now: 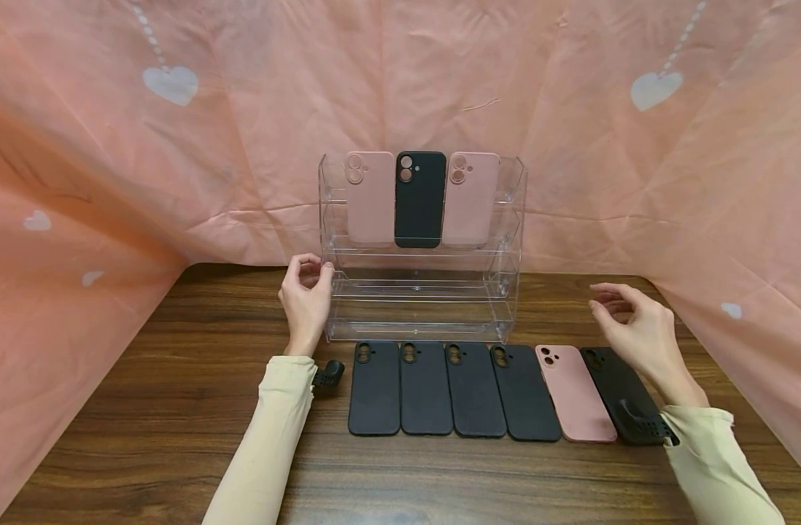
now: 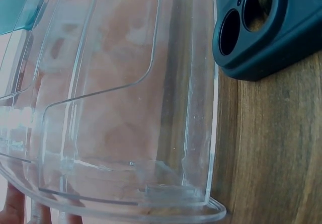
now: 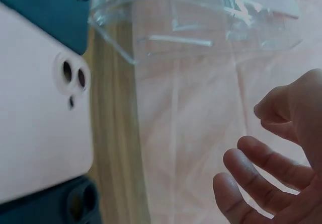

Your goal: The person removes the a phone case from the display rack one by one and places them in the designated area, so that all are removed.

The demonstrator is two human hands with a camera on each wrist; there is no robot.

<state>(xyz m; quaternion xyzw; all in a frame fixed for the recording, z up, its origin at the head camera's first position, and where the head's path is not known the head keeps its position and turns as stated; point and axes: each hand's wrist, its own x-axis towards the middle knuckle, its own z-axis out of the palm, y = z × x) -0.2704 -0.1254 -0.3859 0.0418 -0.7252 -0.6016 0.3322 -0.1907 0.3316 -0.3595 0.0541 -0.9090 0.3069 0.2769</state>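
Cream sleeves (image 1: pixel 269 437): over table (image 1: pixel 144 408).
Left hand (image 1: pixel 305 302): at edge of clear tiered rack (image 1: pixel 416 332); cannot tell if pinching.
Right hand (image 1: pixel 645 335): loosely spread.
Phone cases (image 1: pixel 424 397): three in rack, six on table.

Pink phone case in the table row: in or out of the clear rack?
Out. The pink phone case lies on the wooden table between two black cases, apart from the clear rack.
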